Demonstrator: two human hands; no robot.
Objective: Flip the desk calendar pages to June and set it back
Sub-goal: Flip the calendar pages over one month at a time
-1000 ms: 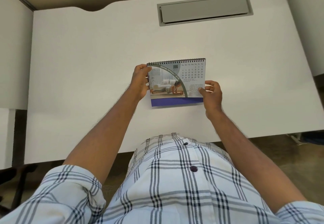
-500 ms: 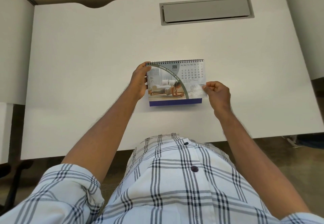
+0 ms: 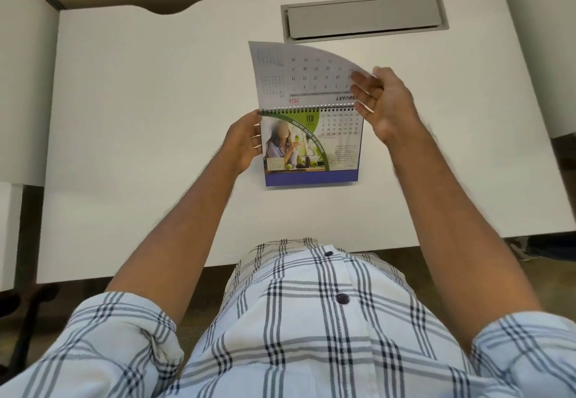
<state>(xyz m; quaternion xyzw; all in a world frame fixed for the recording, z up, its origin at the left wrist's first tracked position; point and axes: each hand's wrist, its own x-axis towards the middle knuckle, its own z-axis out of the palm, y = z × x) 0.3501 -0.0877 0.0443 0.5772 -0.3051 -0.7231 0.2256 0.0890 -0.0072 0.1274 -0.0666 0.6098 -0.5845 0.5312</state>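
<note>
january page (image 3: 299,73) now flipped up over the spiral, calendar (image 3: 311,148) shows feb; right hand (image 3: 378,98) pinches page, left hand (image 3: 246,142) grips edge; four flips left.

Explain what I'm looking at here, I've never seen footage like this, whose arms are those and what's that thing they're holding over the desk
There is no machine here. A person wears a camera on the head, looking forward and down, so you see their own checked shirt and bare arms reaching out. Below them is a white desk with a grey cable hatch set into its far side. The left hand holds the left edge of a spiral-bound desk calendar with a blue base, whose front page reads FEB. The right hand grips the right edge of a loose white page, lifted above the spiral binding. Its printing appears upside down, reading FEBRUARY. Nothing else shows on the desk.
</note>
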